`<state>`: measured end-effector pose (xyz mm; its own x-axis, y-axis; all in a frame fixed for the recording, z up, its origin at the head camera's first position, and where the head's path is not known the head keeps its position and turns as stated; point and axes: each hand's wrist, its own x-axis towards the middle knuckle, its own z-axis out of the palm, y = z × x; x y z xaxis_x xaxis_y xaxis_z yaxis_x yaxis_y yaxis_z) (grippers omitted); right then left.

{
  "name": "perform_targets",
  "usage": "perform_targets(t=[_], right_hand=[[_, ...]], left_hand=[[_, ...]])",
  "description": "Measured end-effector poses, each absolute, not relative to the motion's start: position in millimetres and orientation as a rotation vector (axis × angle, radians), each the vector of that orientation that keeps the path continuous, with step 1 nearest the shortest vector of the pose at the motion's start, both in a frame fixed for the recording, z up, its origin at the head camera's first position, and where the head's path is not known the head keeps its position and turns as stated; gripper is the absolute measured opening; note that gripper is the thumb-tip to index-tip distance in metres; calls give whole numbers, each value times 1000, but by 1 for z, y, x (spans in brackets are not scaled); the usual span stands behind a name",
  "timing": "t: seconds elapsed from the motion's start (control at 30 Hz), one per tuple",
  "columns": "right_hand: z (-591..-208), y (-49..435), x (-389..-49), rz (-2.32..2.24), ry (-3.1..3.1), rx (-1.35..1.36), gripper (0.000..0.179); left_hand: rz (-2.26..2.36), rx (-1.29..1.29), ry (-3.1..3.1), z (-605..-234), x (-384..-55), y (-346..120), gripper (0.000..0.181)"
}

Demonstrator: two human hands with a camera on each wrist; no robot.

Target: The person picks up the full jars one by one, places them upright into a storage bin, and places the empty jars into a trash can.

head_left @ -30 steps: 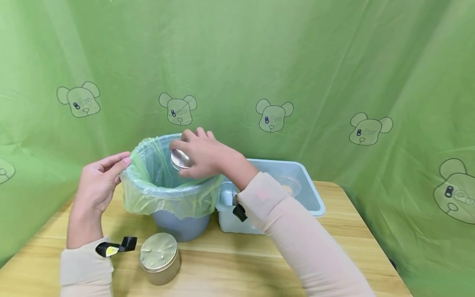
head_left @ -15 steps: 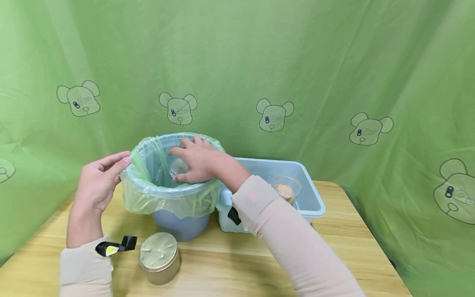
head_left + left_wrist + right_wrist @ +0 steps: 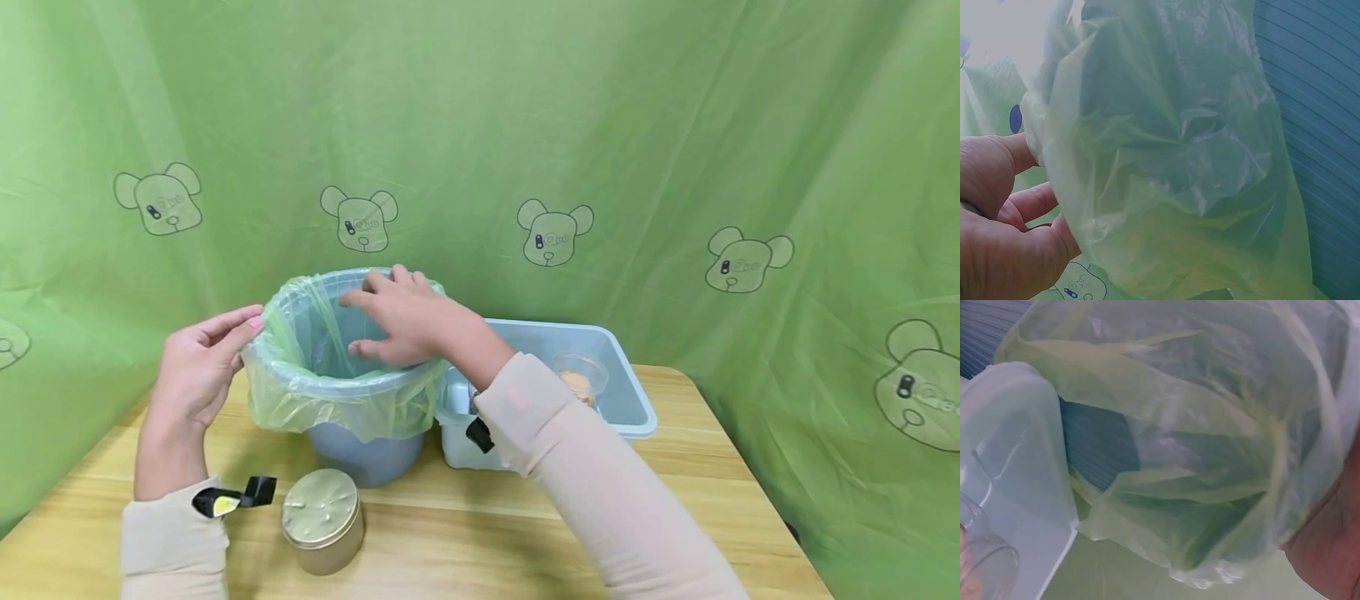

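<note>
A blue trash bin point(image 3: 367, 457) stands on the table, lined with a thin green-yellow garbage bag point(image 3: 348, 408) folded over its rim. My left hand point(image 3: 201, 358) pinches the bag at the rim's left side; in the left wrist view its fingertips sit at the bag's edge point(image 3: 1147, 156). Over the bin's mouth is my right hand point(image 3: 408, 321), fingers spread and bent downward, with nothing between them. The right wrist view shows mostly the bag's outer folds point(image 3: 1179, 444) and part of the hand point(image 3: 1329, 537). The bin's bottom is hidden.
A round gold-coloured tin point(image 3: 322, 521) stands in front of the bin. To the right is a light blue plastic tub point(image 3: 637, 408) holding a clear round container point(image 3: 581, 375) with something orange in it. A green curtain point(image 3: 480, 125) surrounds the wooden table point(image 3: 712, 500).
My right hand lowered a small round silver-topped container into the bin and let go of it; it is out of sight now. The fingers have spread and the hand has risen slightly. The left hand stays put.
</note>
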<state>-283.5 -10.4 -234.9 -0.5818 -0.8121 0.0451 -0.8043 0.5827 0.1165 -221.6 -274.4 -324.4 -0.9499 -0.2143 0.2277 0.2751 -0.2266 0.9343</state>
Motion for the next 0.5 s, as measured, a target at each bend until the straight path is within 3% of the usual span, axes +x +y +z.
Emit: perform_targets(t=[0.5], right_hand=[[-220, -2, -254, -217, -2333, 1521, 42]], left_hand=[[-2255, -90, -1707, -324, -221, -273, 20]])
